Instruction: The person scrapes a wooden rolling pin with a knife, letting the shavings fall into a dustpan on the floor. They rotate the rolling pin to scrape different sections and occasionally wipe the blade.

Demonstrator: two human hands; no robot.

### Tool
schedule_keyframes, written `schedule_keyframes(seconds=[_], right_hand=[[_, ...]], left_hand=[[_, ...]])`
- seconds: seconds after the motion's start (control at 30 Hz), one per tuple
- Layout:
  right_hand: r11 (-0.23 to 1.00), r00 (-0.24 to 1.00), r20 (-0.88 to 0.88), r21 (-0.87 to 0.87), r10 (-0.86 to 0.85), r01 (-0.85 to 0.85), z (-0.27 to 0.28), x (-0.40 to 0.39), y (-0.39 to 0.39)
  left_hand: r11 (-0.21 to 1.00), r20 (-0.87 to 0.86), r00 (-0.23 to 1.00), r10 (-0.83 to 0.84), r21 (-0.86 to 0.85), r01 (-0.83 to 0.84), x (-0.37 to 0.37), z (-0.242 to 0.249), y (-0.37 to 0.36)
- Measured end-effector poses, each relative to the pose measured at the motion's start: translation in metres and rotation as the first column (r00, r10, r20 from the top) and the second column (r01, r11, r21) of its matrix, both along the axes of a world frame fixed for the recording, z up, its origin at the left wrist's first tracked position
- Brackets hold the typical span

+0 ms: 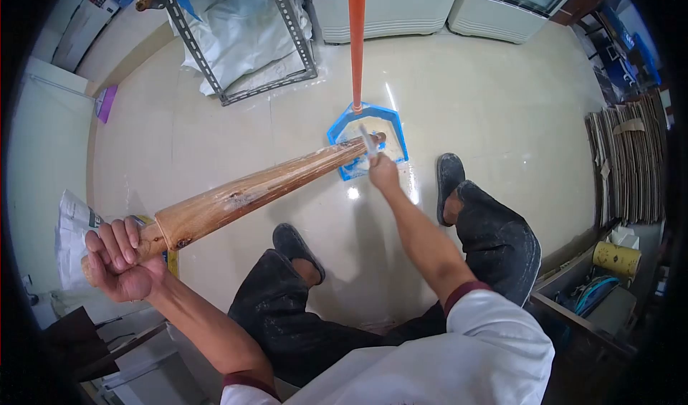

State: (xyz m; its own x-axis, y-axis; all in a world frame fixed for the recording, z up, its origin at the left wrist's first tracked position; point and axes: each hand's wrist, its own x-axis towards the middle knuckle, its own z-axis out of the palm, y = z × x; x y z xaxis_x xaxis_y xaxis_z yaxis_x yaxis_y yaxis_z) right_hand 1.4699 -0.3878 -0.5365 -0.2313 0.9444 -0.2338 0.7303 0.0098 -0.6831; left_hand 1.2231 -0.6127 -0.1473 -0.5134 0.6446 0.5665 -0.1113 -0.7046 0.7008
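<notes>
My left hand (125, 258) is wrapped around the near handle of a large wooden rolling pin (244, 191), which slants up to the right with pale residue on its surface. My right hand (383, 172) is closed on a flat pale scraper (368, 141), blurred by motion, whose blade crosses the pin near its far end. Below that end lies a blue dustpan (403, 136) with pale crumbs and bits inside. Its long orange handle (357, 43) rises toward the top of the view.
A slotted metal rack (287, 32) with white sacks (244, 32) stands at upper left. White glass-topped cabinets (387, 14) line the back. Stacked cardboard (631, 161) leans at right, above an open drawer (580, 308). My slippered feet are on the glossy tile floor (509, 104).
</notes>
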Motion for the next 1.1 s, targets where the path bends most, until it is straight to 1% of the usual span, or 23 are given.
schedule_keyframes(seconds=[0.13,0.23,0.27,0.37,0.4,0.47,0.5,0.53,0.57,0.6,0.7,0.73,0.77,0.8,0.9,0.93,0.97,1.03,1.07,1.1], right_hand=[[0.985,0.964,-0.23,0.139,0.131,-0.101,0.108,-0.029,-0.059],[0.966,0.922,-0.289,0.1,0.259,-0.239,0.192,-0.04,-0.099],[0.955,0.9,-0.32,0.081,0.297,-0.286,0.211,-0.039,-0.106],[0.965,0.905,-0.337,0.098,0.261,-0.242,0.2,-0.04,-0.109],[0.976,0.945,-0.245,0.075,0.217,-0.205,0.172,-0.04,-0.1],[0.967,0.966,-0.25,0.256,0.072,-0.006,0.09,-0.031,-0.073],[0.995,0.987,-0.157,0.091,0.04,-0.025,0.064,-0.017,-0.051],[0.997,0.997,-0.082,0.078,-0.01,0.017,0.022,-0.007,-0.031],[1.0,0.999,-0.049,0.022,-0.021,0.022,-0.006,0.008,-0.015],[0.998,0.998,0.0,-0.009,-0.059,0.059,-0.012,0.014,-0.004],[0.992,0.984,-0.129,0.025,-0.123,0.127,-0.028,-0.001,-0.016],[0.996,0.973,-0.212,-0.018,-0.094,0.092,-0.012,-0.014,-0.032],[0.996,0.97,-0.233,0.04,-0.072,0.083,0.011,-0.024,-0.052],[0.987,0.965,-0.26,0.149,-0.013,0.053,0.045,-0.028,-0.069],[0.999,0.983,-0.184,0.041,-0.005,0.013,0.035,-0.019,-0.061],[0.997,0.972,-0.22,-0.01,-0.078,0.078,0.005,-0.012,-0.043],[0.995,0.976,-0.195,0.001,-0.093,0.095,-0.008,-0.009,-0.028],[0.991,0.982,-0.137,0.02,-0.127,0.131,-0.015,-0.005,-0.014],[0.993,0.984,-0.15,0.052,-0.093,0.102,-0.017,-0.012,-0.022],[0.998,0.987,-0.157,0.044,-0.026,0.033,0.004,-0.018,-0.033]], left_hand=[[1.0,-0.018,1.0,0.012,0.022,-0.012,0.001,0.001,0.001],[1.0,-0.016,1.0,0.009,0.025,-0.009,0.003,0.002,0.001],[1.0,-0.013,1.0,0.01,0.025,-0.01,0.004,0.002,0.001],[1.0,-0.001,1.0,0.014,0.015,-0.014,0.002,0.0,-0.002],[1.0,0.004,1.0,0.013,0.008,-0.013,-0.001,-0.001,-0.004],[1.0,0.018,1.0,0.014,-0.004,-0.014,-0.008,-0.005,-0.009],[0.999,0.026,0.999,0.044,-0.007,-0.044,-0.011,-0.008,-0.011],[0.997,0.035,0.996,0.076,-0.015,-0.075,-0.013,-0.009,-0.012],[0.994,0.044,0.993,0.108,-0.025,-0.107,-0.014,-0.01,-0.014],[0.991,0.055,0.99,0.132,-0.032,-0.13,-0.015,-0.011,-0.015],[0.957,0.105,0.954,0.282,-0.099,-0.272,-0.014,-0.01,-0.015],[0.947,0.15,0.937,0.315,-0.108,-0.301,-0.017,-0.01,-0.017],[0.933,0.154,0.922,0.355,-0.122,-0.339,-0.019,-0.011,-0.017],[0.92,0.152,0.909,0.387,-0.13,-0.37,-0.022,-0.011,-0.017],[0.893,0.155,0.883,0.442,-0.169,-0.418,-0.021,-0.007,-0.012],[0.88,0.159,0.869,0.468,-0.178,-0.441,-0.022,-0.007,-0.013],[0.864,0.165,0.852,0.497,-0.188,-0.467,-0.021,-0.008,-0.014],[0.825,0.177,0.811,0.557,-0.227,-0.517,-0.018,-0.007,-0.014],[0.807,0.185,0.79,0.584,-0.239,-0.54,-0.018,-0.007,-0.013],[0.81,0.198,0.79,0.58,-0.239,-0.535,-0.019,-0.009,-0.015]])
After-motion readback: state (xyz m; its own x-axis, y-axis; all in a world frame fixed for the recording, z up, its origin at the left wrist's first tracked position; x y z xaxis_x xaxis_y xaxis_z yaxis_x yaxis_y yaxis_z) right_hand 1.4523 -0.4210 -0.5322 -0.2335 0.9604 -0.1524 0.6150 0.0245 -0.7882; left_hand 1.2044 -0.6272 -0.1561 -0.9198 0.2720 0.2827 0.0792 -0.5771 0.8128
